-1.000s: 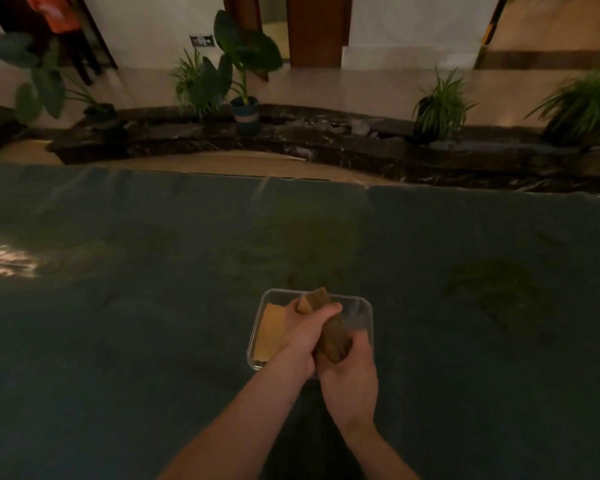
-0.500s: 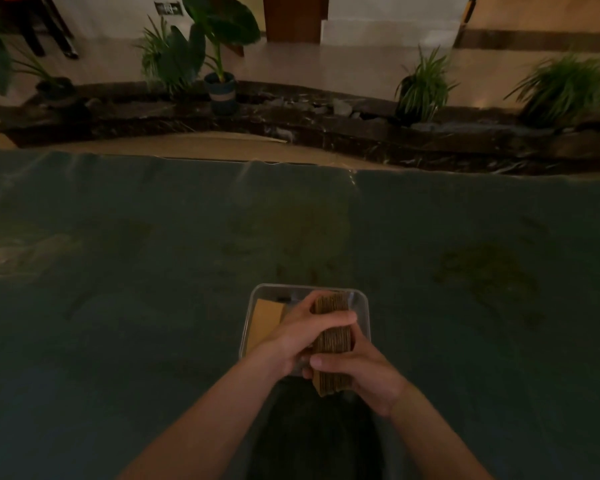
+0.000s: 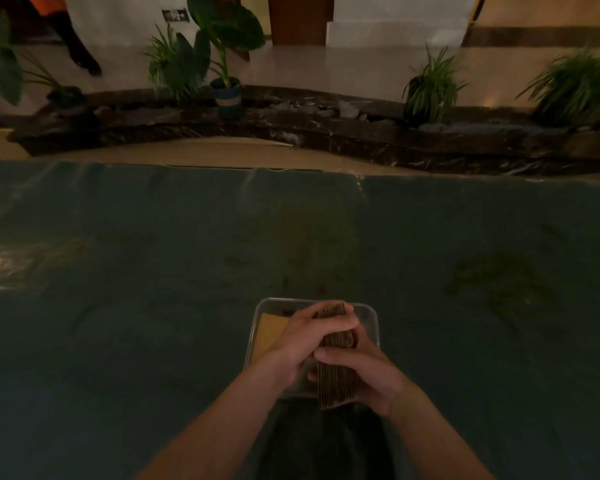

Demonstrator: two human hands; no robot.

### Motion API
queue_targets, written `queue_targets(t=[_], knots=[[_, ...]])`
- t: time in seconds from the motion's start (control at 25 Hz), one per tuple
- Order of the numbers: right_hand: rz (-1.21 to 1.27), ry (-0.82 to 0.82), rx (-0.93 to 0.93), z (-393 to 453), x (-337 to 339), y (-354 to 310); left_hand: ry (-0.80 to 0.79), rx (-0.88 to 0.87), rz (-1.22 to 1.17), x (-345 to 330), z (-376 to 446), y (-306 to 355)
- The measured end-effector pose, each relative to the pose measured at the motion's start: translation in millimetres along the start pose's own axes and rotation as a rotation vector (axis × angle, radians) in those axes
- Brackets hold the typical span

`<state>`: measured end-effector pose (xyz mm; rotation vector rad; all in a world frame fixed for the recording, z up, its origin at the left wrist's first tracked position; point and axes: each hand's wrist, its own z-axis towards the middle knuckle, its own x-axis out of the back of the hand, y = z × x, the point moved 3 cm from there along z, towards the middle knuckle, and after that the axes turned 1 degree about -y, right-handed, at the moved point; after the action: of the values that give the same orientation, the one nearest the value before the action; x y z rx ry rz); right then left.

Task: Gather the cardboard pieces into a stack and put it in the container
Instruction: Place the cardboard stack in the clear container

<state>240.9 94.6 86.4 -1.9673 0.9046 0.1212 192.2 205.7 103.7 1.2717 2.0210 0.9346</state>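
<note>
A thick stack of cardboard pieces [image 3: 336, 368] is clamped between the left hand [image 3: 300, 344] and the right hand [image 3: 368, 370], its ribbed brown edges turned upward. It is held over the clear container [image 3: 369, 315], which rests on the dark green table cover [image 3: 153, 289]. A lighter tan piece [image 3: 271, 332] is seen lying inside the container's left part.

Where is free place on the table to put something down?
Bare cloth lies left, right and beyond the clear container. It is crowded at the container: left hand and right hand hold the cardboard stack over it.
</note>
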Motion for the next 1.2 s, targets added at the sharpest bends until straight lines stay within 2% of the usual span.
queue_targets(t=[0.16, 0.28, 0.44, 0.56, 0.64, 0.72, 0.8, 0.88, 0.96, 1.08, 1.2], knots=[[0.037, -0.02, -0.007, 10.3, -0.6, -8.1, 0.021, -0.007, -0.019, 7.4, 10.2, 6.1], [-0.139, 0.0, -0.036, 13.8, -3.8, -9.5, 0.082, 0.006, -0.008, 11.1, 21.7, 5.4], [-0.525, 0.297, 0.081, 18.0, 0.3, -10.2, 0.34, -0.012, 0.159, 16.1, 38.6, 3.1], [-0.82, 0.521, 0.123, 16.7, 1.7, -13.2, 0.406, -0.029, 0.264, 9.9, 47.7, 2.8], [-0.867, 0.608, 0.143, 16.1, 3.7, -16.9, 0.418, -0.055, 0.326, 2.8, 49.2, 6.2], [-0.8, 0.588, 0.156, 16.7, 10.4, -17.8, 0.375, -0.044, 0.327, -2.9, 48.8, 9.5], [-0.564, 0.515, 0.143, 16.6, 21.7, -15.4, 0.249, 0.015, 0.22, -4.6, 46.9, 6.9], [-0.228, 0.434, 0.088, 16.2, 34.2, -11.8, 0.149, 0.058, -0.02, 2.4, 43.4, -3.2], [-0.01, 0.38, 0.028, 16.3, 48.2, -7.0, 0.062, 0.074, -0.251, 12.4, 41.2, -16.5], [-0.039, 0.292, -0.043, 18.3, 56.5, -0.2, -0.036, 0.131, -0.234, 16.5, 44.0, -33.9], [-0.137, 0.291, -0.078, 23.9, 57.4, 7.7, 0.009, 0.153, -0.2, 16.3, 50.4, -48.2]])
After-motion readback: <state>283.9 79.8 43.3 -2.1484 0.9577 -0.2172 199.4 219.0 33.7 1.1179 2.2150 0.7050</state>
